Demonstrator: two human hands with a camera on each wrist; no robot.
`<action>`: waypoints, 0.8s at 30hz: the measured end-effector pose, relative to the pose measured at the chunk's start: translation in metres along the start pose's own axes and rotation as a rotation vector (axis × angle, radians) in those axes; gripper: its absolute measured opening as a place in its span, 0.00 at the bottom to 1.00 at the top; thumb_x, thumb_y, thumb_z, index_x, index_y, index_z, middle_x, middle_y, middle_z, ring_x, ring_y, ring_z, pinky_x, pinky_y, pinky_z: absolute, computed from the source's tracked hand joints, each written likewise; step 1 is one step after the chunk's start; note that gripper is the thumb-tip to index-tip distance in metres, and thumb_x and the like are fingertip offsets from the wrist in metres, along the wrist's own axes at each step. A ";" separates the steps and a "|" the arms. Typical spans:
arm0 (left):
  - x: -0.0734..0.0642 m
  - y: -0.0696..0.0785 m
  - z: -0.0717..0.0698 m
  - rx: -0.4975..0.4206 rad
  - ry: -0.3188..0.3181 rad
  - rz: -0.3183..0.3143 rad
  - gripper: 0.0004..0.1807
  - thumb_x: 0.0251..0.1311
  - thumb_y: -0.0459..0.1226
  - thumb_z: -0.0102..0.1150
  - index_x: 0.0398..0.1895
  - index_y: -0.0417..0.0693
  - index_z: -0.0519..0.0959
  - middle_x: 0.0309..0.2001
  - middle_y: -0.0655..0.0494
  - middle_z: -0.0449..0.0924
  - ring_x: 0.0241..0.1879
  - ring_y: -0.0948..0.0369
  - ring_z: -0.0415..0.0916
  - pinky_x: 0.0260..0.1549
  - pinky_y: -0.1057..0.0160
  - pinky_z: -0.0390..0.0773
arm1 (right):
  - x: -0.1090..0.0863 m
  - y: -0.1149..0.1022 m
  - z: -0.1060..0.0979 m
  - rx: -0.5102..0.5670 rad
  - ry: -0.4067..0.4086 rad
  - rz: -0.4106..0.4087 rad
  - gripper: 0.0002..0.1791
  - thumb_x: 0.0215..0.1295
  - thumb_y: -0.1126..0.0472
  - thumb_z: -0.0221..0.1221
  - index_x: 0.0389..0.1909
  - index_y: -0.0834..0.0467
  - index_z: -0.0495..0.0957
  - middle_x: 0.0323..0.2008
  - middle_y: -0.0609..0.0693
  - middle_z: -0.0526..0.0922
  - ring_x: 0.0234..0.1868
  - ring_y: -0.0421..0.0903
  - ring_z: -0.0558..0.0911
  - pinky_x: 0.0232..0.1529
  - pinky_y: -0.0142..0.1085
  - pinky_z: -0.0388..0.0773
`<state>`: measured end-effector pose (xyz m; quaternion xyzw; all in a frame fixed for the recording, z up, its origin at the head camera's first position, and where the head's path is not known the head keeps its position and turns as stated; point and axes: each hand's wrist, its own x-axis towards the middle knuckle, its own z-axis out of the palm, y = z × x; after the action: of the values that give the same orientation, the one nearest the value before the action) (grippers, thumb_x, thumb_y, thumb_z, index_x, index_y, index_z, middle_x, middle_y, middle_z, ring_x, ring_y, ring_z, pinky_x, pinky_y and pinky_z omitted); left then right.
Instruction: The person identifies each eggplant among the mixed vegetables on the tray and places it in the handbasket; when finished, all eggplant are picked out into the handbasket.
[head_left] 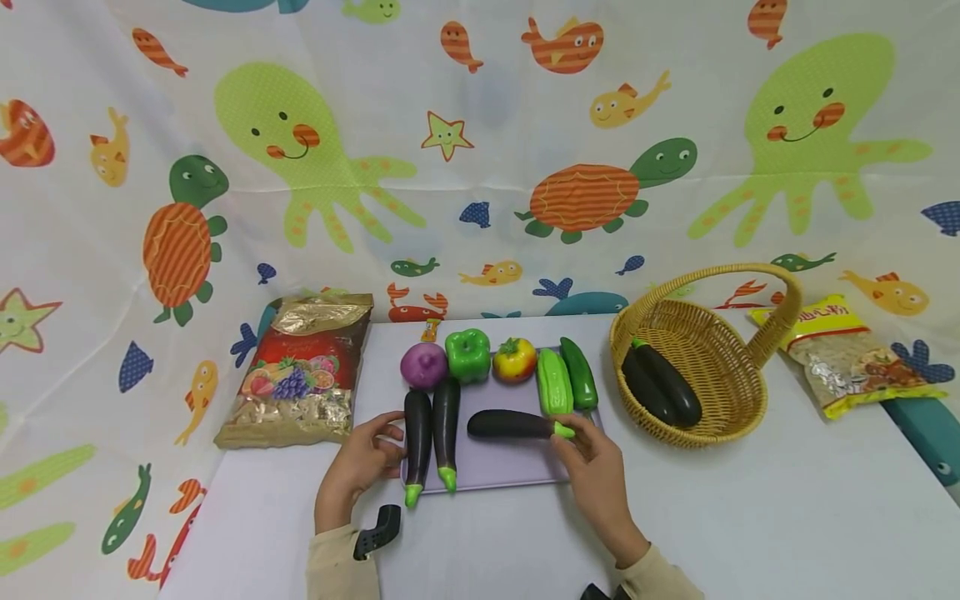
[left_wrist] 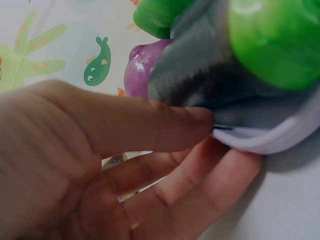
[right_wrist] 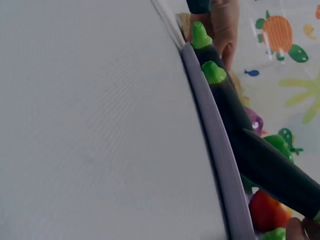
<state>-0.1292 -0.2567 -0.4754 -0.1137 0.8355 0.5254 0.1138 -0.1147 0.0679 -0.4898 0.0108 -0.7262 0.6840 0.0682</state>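
Observation:
A pale purple tray [head_left: 491, 467] lies on the white table, its left rim pinched between the thumb and fingers of my left hand [head_left: 365, 458]. Thumb above and fingers below the rim show in the left wrist view. My right hand [head_left: 596, 479] pinches the green stem end of an eggplant [head_left: 510, 424], which lies crosswise over the tray. Two more eggplants, one on the left edge [head_left: 417, 437] and one beside it [head_left: 446, 429], point their green stems toward me. Along the tray's far side are a purple onion [head_left: 423, 367], a green bell pepper [head_left: 468, 355], a red-yellow tomato-like fruit [head_left: 514, 360], a light green ridged vegetable [head_left: 555, 382] and a cucumber [head_left: 578, 373].
To the tray's right stands a wicker basket [head_left: 727, 375] with a tall handle, holding two eggplants [head_left: 663, 383]. A fruit-printed bag [head_left: 300, 375] lies at the left, a yellow-edged noodle packet [head_left: 851, 354] at the right. A small orange packet [head_left: 431, 330] sits behind the tray, before a sea-animal curtain [head_left: 480, 167].

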 end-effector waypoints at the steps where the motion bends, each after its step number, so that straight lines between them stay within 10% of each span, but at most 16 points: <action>1: 0.000 0.000 0.000 0.001 -0.001 0.000 0.35 0.53 0.15 0.52 0.68 0.37 0.72 0.47 0.42 0.76 0.36 0.56 0.78 0.28 0.57 0.86 | 0.000 0.000 0.000 0.007 0.013 0.000 0.15 0.66 0.74 0.62 0.53 0.66 0.81 0.53 0.61 0.84 0.53 0.46 0.84 0.50 0.27 0.81; 14: 0.001 -0.001 0.000 0.004 0.001 -0.012 0.34 0.55 0.16 0.54 0.68 0.38 0.72 0.47 0.42 0.76 0.36 0.55 0.78 0.29 0.57 0.86 | 0.006 -0.009 -0.006 0.173 0.149 0.057 0.18 0.67 0.77 0.58 0.57 0.73 0.71 0.51 0.70 0.83 0.47 0.37 0.86 0.48 0.30 0.83; 24: 0.002 -0.003 0.000 0.009 0.002 -0.017 0.34 0.55 0.17 0.54 0.68 0.39 0.72 0.47 0.42 0.76 0.36 0.56 0.79 0.29 0.58 0.86 | 0.009 -0.009 -0.010 0.264 0.168 0.039 0.20 0.68 0.77 0.58 0.59 0.75 0.69 0.43 0.55 0.85 0.44 0.41 0.87 0.47 0.36 0.85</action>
<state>-0.1301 -0.2580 -0.4784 -0.1206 0.8370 0.5206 0.1179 -0.1217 0.0780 -0.4793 -0.0516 -0.6218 0.7732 0.1134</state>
